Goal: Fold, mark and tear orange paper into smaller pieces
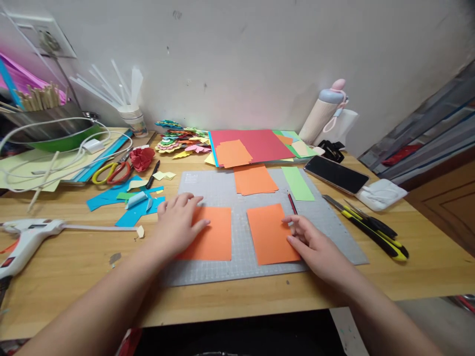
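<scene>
Two orange paper pieces lie side by side on the grey cutting mat [241, 269]. Over the left orange paper [215, 235] rests my left hand [180, 222], fingers spread, thumb on the sheet and nothing gripped. My right hand [309, 242] is at the right edge of the right orange paper [269, 235]. Its thumb and forefinger are apart, with their tips over that edge, and the other fingers are loosely curled and partly hidden. Just beyond them lies a dark red pencil [292, 202]. More orange paper pieces [256, 179] and a light green strip [298, 183] sit farther up the mat.
On the left are a glue gun [31, 237], scissors [111, 173], blue paper scraps [128, 212] and a black pen [153, 174]. On the right are a utility knife [367, 227], a phone [336, 174] and a bottle [322, 113]. Red paper [270, 143] lies by the wall.
</scene>
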A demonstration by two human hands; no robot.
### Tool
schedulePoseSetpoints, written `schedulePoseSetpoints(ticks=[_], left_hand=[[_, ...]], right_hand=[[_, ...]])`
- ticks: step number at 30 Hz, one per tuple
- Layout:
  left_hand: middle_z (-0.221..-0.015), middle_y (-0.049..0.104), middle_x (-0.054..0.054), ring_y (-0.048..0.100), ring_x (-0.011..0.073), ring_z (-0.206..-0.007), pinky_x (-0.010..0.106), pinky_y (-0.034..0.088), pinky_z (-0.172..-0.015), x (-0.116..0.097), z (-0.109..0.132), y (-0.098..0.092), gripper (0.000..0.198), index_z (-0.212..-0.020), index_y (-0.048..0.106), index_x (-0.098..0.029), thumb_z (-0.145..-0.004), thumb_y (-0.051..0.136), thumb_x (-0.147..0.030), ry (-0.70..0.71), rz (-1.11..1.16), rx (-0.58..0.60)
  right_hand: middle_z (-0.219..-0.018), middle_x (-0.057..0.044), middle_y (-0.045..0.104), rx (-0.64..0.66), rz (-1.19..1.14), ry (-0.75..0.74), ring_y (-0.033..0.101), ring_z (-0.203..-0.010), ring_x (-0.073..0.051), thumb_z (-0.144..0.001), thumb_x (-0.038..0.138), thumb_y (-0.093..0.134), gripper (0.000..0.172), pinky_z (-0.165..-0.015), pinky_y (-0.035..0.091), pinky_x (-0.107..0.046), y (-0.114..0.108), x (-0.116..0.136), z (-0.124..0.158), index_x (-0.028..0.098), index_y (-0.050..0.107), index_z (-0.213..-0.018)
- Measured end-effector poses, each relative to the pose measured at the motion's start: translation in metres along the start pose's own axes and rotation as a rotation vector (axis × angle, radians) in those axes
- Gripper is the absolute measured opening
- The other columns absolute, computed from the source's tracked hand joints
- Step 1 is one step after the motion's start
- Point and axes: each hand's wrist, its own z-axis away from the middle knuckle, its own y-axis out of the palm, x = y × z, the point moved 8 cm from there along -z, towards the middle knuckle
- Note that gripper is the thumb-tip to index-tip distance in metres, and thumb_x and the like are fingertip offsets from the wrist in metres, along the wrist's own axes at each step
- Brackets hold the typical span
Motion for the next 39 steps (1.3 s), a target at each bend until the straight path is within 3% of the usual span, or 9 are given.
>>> schedulePoseSetpoints(ticks=[4,8,12,16,21,25,28,33,39], left_hand=[[-0.109,0.061,0.01,0.052,0.0322,-0.103,0.047,0.035,-0.088,0.017,-0.026,-0.005,0.062,-0.107,0.056,-0.021,-0.062,0.067,-0.063,0.038,0.029,0.132],[-0.092,0.063,0.008,0.054,0.0309,-0.093,0.042,0.037,-0.081,0.016,-0.036,-0.002,0.055,-0.084,0.057,-0.02,-0.052,0.072,-0.062,0.054,0.055,0.209],[-0.086,0.062,0.005,0.056,0.026,-0.084,0.033,0.037,-0.068,0.01,-0.029,-0.002,0.036,-0.077,0.053,-0.021,-0.062,0.068,-0.05,0.037,0.154,0.278],[-0.08,0.061,0.001,0.057,0.0199,-0.072,0.027,0.034,-0.055,0.005,-0.017,0.0,0.026,-0.076,0.052,-0.022,-0.072,0.06,-0.047,0.021,0.329,0.403],[-0.075,0.059,-0.002,0.055,0.0153,-0.067,0.024,0.035,-0.054,-0.005,-0.004,0.001,0.027,-0.075,0.053,-0.021,-0.077,0.059,-0.047,0.037,0.549,0.53],[-0.059,0.052,-0.006,0.046,0.0077,-0.047,0.02,0.032,-0.047,-0.018,-0.006,0.003,0.022,-0.082,0.051,-0.019,-0.087,0.052,-0.041,-0.097,1.007,0.559],[-0.074,0.061,-0.001,0.057,0.0074,-0.054,0.018,0.04,-0.05,-0.035,-0.025,0.009,0.01,-0.095,0.05,-0.019,-0.091,0.048,-0.027,-0.238,1.294,0.483],[-0.098,0.064,0.01,0.066,0.01,-0.074,0.021,0.052,-0.068,-0.074,-0.074,0.031,0.021,-0.113,0.048,-0.012,-0.094,0.038,-0.013,-0.382,1.401,0.416],[-0.109,0.06,0.007,0.062,0.0172,-0.089,0.036,0.054,-0.075,-0.09,-0.108,0.041,0.032,-0.116,0.055,-0.014,-0.091,0.054,-0.036,-0.387,1.217,0.376]], right_hand=[[-0.092,-0.001,0.053,0.008,-0.074,0.005,0.052,-0.064,-0.015,-0.086,0.03,0.046,0.032,-0.06,0.044,-0.03,-0.01,0.003,-0.013,0.028,0.045,-0.118],[-0.095,-0.002,0.053,-0.033,-0.302,-0.03,0.052,-0.061,-0.012,-0.077,0.031,0.057,0.035,-0.049,0.044,-0.025,-0.017,0.024,-0.047,0.024,0.049,-0.111],[-0.096,-0.002,0.057,-0.131,-0.428,-0.065,0.047,-0.054,-0.007,-0.072,0.029,0.061,0.026,-0.044,0.042,-0.021,-0.022,0.053,-0.1,0.02,0.055,-0.096],[-0.09,0.0,0.058,-0.185,-0.443,-0.094,0.048,-0.055,-0.006,-0.077,0.021,0.058,0.017,-0.052,0.046,-0.022,-0.017,0.081,-0.162,0.02,0.054,-0.094],[-0.078,0.0,0.058,-0.225,-0.35,-0.083,0.052,-0.059,-0.009,-0.079,0.02,0.061,0.012,-0.055,0.045,-0.024,-0.018,0.086,-0.211,0.015,0.057,-0.09],[-0.081,-0.001,0.058,-0.314,-0.321,-0.062,0.053,-0.07,-0.012,-0.079,0.026,0.062,0.01,-0.063,0.044,-0.024,-0.037,0.065,-0.204,0.017,0.058,-0.08],[-0.082,-0.001,0.059,-0.321,-0.372,-0.007,0.054,-0.067,-0.012,-0.081,0.031,0.058,0.012,-0.06,0.045,-0.024,-0.047,0.045,-0.184,0.019,0.056,-0.08],[-0.09,-0.004,0.06,-0.309,-0.513,0.08,0.058,-0.075,-0.013,-0.085,0.03,0.051,0.013,-0.064,0.05,-0.024,-0.054,0.021,-0.16,0.019,0.056,-0.082],[-0.09,-0.005,0.063,-0.281,-0.598,0.163,0.061,-0.086,-0.016,-0.085,0.031,0.056,0.013,-0.075,0.051,-0.027,-0.055,0.007,-0.158,0.019,0.059,-0.081]])
